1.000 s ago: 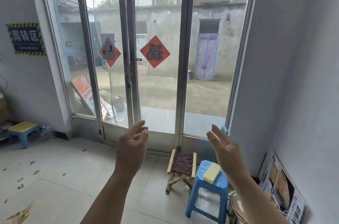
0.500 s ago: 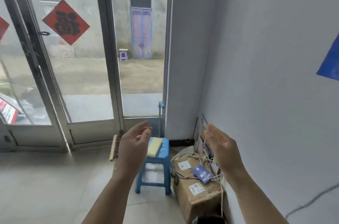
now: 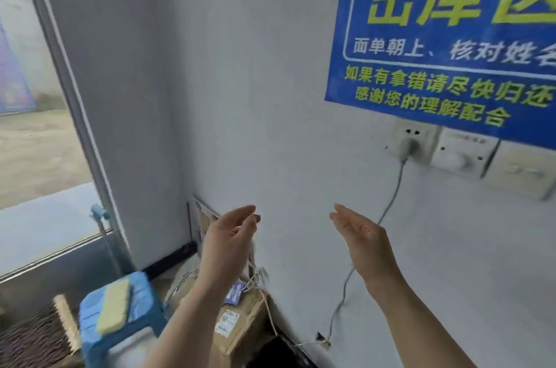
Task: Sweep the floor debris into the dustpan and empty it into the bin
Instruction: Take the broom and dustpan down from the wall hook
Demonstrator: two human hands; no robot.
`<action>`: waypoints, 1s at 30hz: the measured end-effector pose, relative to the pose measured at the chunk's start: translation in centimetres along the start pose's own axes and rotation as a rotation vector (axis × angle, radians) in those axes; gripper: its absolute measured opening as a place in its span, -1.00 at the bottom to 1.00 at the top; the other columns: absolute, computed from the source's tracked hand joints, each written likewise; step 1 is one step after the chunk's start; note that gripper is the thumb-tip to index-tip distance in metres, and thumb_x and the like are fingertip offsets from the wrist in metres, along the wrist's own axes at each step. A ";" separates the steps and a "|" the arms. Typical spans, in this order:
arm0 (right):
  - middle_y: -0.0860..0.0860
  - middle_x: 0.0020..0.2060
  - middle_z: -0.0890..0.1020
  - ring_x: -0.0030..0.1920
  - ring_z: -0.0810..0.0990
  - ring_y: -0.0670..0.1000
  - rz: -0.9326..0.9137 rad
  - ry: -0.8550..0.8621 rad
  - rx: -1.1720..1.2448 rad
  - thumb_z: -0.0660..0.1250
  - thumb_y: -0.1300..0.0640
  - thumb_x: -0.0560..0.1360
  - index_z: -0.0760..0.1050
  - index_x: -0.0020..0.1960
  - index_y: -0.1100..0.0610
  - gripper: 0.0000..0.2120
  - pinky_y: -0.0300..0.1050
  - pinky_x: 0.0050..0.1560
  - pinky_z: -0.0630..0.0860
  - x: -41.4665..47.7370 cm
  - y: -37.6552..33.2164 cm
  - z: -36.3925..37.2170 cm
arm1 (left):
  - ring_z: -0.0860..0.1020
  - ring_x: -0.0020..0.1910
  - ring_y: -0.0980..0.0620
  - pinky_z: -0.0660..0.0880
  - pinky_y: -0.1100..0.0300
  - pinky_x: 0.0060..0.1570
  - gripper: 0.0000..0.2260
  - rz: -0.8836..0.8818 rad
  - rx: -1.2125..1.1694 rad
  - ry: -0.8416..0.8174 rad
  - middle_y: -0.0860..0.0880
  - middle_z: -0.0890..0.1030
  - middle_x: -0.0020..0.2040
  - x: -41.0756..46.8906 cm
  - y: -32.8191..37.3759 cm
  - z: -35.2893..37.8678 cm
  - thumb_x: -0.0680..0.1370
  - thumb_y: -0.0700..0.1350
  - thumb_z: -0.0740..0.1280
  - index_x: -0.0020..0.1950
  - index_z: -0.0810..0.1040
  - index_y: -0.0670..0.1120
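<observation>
My left hand (image 3: 228,242) and my right hand (image 3: 364,239) are raised in front of me, palms facing each other, fingers apart, holding nothing. They hover before the grey wall in the room's corner. A thin pole with a light blue top (image 3: 99,212) leans in the corner by the glass door; its lower end is hidden behind the stool, so I cannot tell what it is. No dustpan, bin or floor debris shows in this view.
A blue plastic stool (image 3: 141,312) with a yellow sponge (image 3: 115,304) stands low left, a woven stool (image 3: 36,334) beside it. A cardboard box (image 3: 237,322) with cords sits against the wall. A cable (image 3: 391,202) hangs from a wall socket (image 3: 412,143) under a blue poster (image 3: 451,36).
The view has swung right, from the glass doors and debris-strewn floor to the corner wall with the poster. Both hands have stayed raised and empty in front of me.
</observation>
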State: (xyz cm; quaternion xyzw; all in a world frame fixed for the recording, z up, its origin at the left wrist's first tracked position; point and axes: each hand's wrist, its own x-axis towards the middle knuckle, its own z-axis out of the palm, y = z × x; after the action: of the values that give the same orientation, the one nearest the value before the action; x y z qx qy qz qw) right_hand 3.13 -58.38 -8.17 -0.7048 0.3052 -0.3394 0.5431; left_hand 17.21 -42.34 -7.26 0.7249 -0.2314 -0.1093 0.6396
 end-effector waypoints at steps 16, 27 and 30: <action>-0.13 0.21 0.60 0.22 0.51 -0.19 0.183 0.726 -0.006 0.33 0.05 0.54 0.55 0.26 -0.06 -0.71 -0.40 0.04 0.35 -13.9 -0.5 -10.0 | 0.64 0.00 0.14 0.53 0.08 0.15 -0.74 0.145 -0.014 -0.725 0.09 0.69 -0.02 -3.2 2.6 10.9 0.57 -0.20 0.24 0.20 0.60 -0.03; -0.12 0.22 0.57 0.20 0.51 -0.15 0.272 1.039 -0.019 0.33 0.05 0.54 0.54 0.28 -0.04 -0.69 -0.22 0.20 0.39 -23.1 0.1 -19.4 | 0.63 0.03 0.14 0.51 0.08 0.19 -0.74 0.152 -0.055 -1.052 0.08 0.68 0.02 -12.5 4.5 21.1 0.58 -0.17 0.25 0.24 0.58 -0.03; -0.11 0.20 0.56 0.17 0.50 -0.15 0.267 1.080 -0.016 0.33 0.07 0.54 0.53 0.30 0.00 -0.67 -0.35 0.03 0.38 -24.3 0.3 -23.1 | 0.62 0.03 0.13 0.51 0.11 0.15 -0.75 0.160 -0.070 -1.100 0.09 0.67 0.01 -15.2 5.5 24.6 0.58 -0.16 0.26 0.23 0.58 -0.02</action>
State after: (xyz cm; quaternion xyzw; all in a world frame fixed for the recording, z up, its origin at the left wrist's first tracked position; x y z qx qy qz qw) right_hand -29.77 -51.93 -7.92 -0.3899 0.6293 -0.5785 0.3424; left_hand -8.24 -57.07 -7.86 0.5193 -0.5819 -0.4303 0.4545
